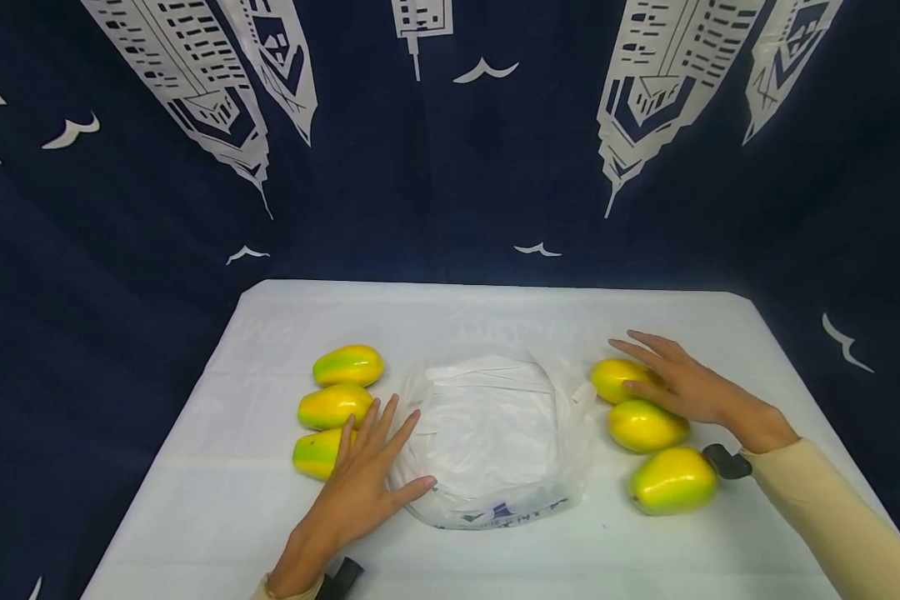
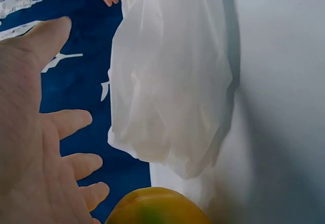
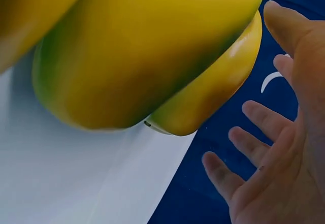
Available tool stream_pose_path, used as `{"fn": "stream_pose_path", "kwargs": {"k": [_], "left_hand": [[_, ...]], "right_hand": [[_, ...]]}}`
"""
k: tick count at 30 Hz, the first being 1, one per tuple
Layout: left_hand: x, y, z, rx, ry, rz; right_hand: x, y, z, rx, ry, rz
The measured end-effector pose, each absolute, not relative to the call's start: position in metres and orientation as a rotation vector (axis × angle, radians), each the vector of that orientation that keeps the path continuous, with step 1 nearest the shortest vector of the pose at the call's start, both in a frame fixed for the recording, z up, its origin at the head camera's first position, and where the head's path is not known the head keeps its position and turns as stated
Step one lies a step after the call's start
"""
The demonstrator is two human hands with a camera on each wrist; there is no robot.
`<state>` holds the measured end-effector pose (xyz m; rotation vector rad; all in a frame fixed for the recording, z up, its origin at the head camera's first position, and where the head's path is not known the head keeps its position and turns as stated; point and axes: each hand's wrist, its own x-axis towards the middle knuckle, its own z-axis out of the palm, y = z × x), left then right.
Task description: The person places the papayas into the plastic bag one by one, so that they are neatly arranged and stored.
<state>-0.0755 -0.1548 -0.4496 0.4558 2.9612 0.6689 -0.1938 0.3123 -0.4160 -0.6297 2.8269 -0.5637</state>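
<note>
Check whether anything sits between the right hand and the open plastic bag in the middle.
Nothing visible does. The right hand rests over the far mango on its side, and bare tablecloth separates that row from the plastic bag.

Plastic bag fills table centre; three mangoes crowd the left edge side, three mangoes the right; far edge strip and near corners open
</note>
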Motion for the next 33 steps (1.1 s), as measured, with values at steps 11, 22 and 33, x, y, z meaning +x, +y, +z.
{"fn": "stream_pose_path", "kwargs": {"k": [11, 22, 33], "left_hand": [[-0.0724, -0.1586, -0.4505, 0.459, 2.981, 0.545], [-0.0732, -0.1563, -0.4561, 0.458, 2.994, 0.591], [-0.0723, -0.1576, -0.4552, 0.482, 3.01, 0.588]], "right_hand": [[-0.195, 0.3051, -0.4167, -0.624, 2.741, -0.589], [-0.1961, 0.3073, -0.4149, -0.653, 2.737, -0.587], [-0.1945, 0.306, -0.4168, -0.702, 2.765, -0.609]]}}
